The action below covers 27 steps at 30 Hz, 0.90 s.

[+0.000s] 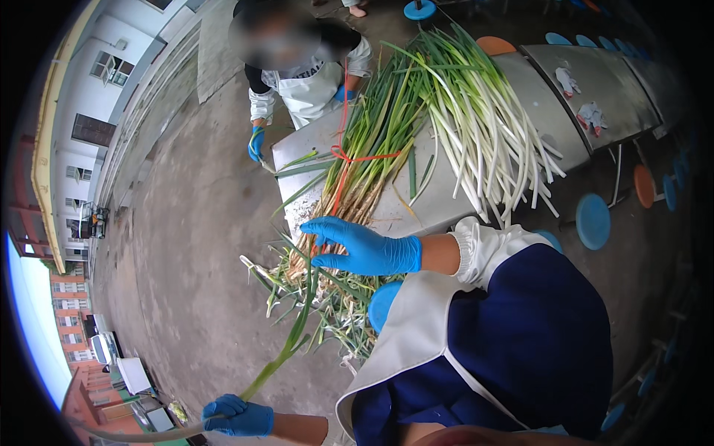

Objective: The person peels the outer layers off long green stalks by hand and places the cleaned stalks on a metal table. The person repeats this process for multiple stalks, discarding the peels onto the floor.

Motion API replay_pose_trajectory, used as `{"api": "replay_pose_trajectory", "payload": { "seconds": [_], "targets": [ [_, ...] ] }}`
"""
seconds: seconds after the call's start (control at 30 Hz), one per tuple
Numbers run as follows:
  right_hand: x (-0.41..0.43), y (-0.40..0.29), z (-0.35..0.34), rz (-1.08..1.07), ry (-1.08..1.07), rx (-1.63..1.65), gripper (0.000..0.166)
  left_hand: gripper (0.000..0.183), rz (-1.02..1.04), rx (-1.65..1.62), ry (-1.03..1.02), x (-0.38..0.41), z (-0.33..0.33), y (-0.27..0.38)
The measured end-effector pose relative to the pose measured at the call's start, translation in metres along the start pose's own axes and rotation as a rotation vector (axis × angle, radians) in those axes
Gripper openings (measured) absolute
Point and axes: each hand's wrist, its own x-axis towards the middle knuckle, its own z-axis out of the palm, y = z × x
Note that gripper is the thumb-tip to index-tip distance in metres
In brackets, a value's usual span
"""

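Observation:
My left hand (239,415), blue-gloved, is closed around a long green onion (276,362) at the lower left. Its pale stalk runs toward the lower left corner and its leaves reach up to the right hand. Blue-gloved too, my right hand (362,245) has thumb and fingers apart, with leaves crossing at its fingertips; whether it touches them is unclear. Just beyond it, a bundle of green onions with brownish roots (357,184), tied with red string (349,160), lies on a metal table (446,192). Beside this bundle is a pile of green onions with clean white stalks (479,134).
A co-worker in a white apron (309,92) stands across the table, one gloved hand (256,144) on an onion stalk. Onion trimmings (334,309) lie heaped below the table's edge. Blue round stools (593,221) flank the table. Two soiled gloves (592,118) lie farther along it.

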Motion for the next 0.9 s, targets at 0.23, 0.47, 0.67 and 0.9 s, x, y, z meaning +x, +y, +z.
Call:
{"api": "replay_pose_trajectory", "payload": {
  "seconds": [0.23, 0.47, 0.67, 0.9],
  "targets": [
    [0.011, -0.079, -0.045, -0.619, 0.186, -0.582, 0.062, 0.011, -0.225, 0.522, -0.915, -0.035, 0.151, -0.015],
    [-0.022, -0.027, -0.115, -0.313, -0.297, -0.805, 0.045, 0.022, 0.046, 0.599, -1.469, -0.096, 0.209, -0.035],
    [-0.059, -0.037, -0.152, -0.045, -0.083, -0.834, 0.026, 0.04, 0.195, 0.558, -1.464, -0.101, 0.222, -0.051],
    [-0.085, -0.075, -0.266, -0.168, 0.44, -1.168, 0.02, 0.053, 0.224, 0.62, -1.121, -0.07, 0.198, -0.096]
  ]
}}
